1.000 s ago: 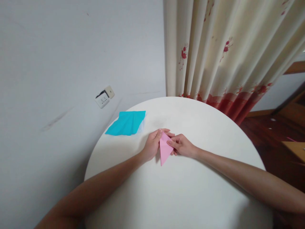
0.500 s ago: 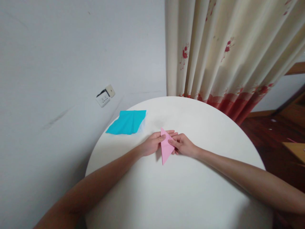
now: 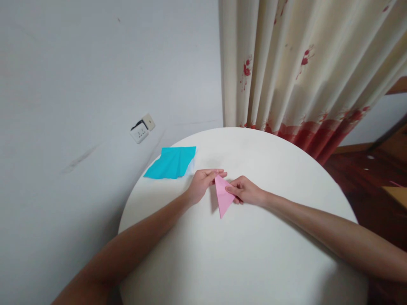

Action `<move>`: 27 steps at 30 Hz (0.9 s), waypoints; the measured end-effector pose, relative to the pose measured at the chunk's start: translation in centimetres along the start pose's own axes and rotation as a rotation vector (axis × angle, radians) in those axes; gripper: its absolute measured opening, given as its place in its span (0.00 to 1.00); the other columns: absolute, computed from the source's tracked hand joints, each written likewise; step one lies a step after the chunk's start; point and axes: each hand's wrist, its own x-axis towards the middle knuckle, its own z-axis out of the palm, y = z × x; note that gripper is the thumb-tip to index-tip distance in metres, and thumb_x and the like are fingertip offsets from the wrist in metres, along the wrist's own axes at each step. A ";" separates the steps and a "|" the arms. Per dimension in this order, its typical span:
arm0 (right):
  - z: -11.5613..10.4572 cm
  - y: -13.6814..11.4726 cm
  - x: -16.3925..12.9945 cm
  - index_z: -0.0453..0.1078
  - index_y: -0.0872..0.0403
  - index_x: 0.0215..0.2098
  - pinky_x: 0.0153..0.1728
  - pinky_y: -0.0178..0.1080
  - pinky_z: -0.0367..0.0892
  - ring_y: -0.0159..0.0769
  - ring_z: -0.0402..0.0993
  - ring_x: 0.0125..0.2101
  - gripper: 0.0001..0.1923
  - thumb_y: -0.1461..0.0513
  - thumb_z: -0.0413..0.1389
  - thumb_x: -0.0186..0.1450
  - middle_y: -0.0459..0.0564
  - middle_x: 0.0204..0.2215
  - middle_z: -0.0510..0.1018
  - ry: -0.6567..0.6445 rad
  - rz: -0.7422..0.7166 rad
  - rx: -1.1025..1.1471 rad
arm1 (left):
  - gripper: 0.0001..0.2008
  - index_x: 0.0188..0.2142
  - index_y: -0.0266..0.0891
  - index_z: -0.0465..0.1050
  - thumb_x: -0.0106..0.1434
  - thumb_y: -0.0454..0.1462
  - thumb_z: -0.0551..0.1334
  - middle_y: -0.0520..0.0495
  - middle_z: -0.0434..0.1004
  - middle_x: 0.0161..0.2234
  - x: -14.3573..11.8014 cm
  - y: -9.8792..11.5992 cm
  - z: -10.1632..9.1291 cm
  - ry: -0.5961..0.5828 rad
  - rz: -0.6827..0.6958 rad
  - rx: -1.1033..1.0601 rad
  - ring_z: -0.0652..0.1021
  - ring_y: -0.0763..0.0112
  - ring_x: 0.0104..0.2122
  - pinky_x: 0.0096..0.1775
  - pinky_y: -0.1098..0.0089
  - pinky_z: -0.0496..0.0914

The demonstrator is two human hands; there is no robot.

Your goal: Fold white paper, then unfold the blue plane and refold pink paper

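Observation:
A pink sheet of paper [image 3: 224, 197], folded into a triangle, is held just above the table with one point toward me. My left hand [image 3: 203, 181] pinches its far corner between thumb and fingers. On the paper's right side, my right hand [image 3: 246, 190] grips it, thumb on top and fingers underneath. The fingers beneath the paper are partly hidden. Beyond my left hand lies a creased turquoise sheet of paper [image 3: 173, 162], with a pale layer showing along its right edge.
The round white table [image 3: 254, 254] stands close to a pale wall [image 3: 79, 76]. A wall socket [image 3: 139, 133] sits above the table's left side. A cream curtain with red flowers [image 3: 286, 76] hangs behind the far right edge. A wooden piece [image 3: 396, 195] shows at far right.
My left hand has slid from the paper's left side up to its far corner. My right hand keeps its hold. The view has shifted slightly.

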 end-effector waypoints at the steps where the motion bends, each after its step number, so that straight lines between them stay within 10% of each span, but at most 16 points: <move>1: 0.0 0.0 0.0 0.65 0.56 0.18 0.15 0.30 0.53 0.24 0.59 0.13 0.29 0.43 0.51 0.65 0.43 0.12 0.68 -0.013 0.017 0.004 | 0.17 0.43 0.31 0.77 0.62 0.44 0.65 0.33 0.80 0.46 0.3 0.1 -0.3 0.068 0.023 -0.029 0.79 0.56 0.48 0.52 0.58 0.70; 4: 0.1 0.2 0.1 0.66 0.57 0.19 0.15 0.30 0.54 0.24 0.59 0.13 0.29 0.43 0.53 0.64 0.44 0.13 0.69 -0.013 0.046 0.045 | 0.18 0.44 0.31 0.75 0.62 0.44 0.65 0.32 0.79 0.47 0.7 0.5 -1.2 0.209 0.068 -0.101 0.78 0.58 0.49 0.52 0.59 0.69; 11: 0.1 0.9 0.5 0.69 0.58 0.23 0.14 0.29 0.53 0.24 0.60 0.13 0.28 0.43 0.51 0.65 0.44 0.15 0.70 0.110 0.005 0.074 | 0.24 0.30 0.32 0.76 0.60 0.54 0.63 0.42 0.80 0.28 -1.0 -0.3 0.8 -0.118 -0.081 0.163 0.78 0.64 0.29 0.34 0.68 0.70; 19: -0.2 1.5 0.8 0.68 0.57 0.20 0.15 0.30 0.49 0.25 0.56 0.13 0.28 0.45 0.50 0.66 0.44 0.13 0.68 0.292 -0.020 0.005 | 0.25 0.21 0.35 0.69 0.62 0.54 0.58 0.52 0.68 0.17 -1.4 -0.9 1.5 -0.121 -0.022 0.403 0.65 0.76 0.18 0.22 0.74 0.55; 27: -1.5 0.8 1.2 0.64 0.55 0.16 0.18 0.34 0.51 0.28 0.58 0.14 0.28 0.44 0.52 0.64 0.46 0.12 0.67 0.615 -0.073 0.000 | 0.19 0.25 0.34 0.73 0.58 0.49 0.64 0.48 0.73 0.22 -1.8 -0.4 2.0 -0.161 -0.074 0.262 0.71 0.75 0.21 0.26 0.74 0.62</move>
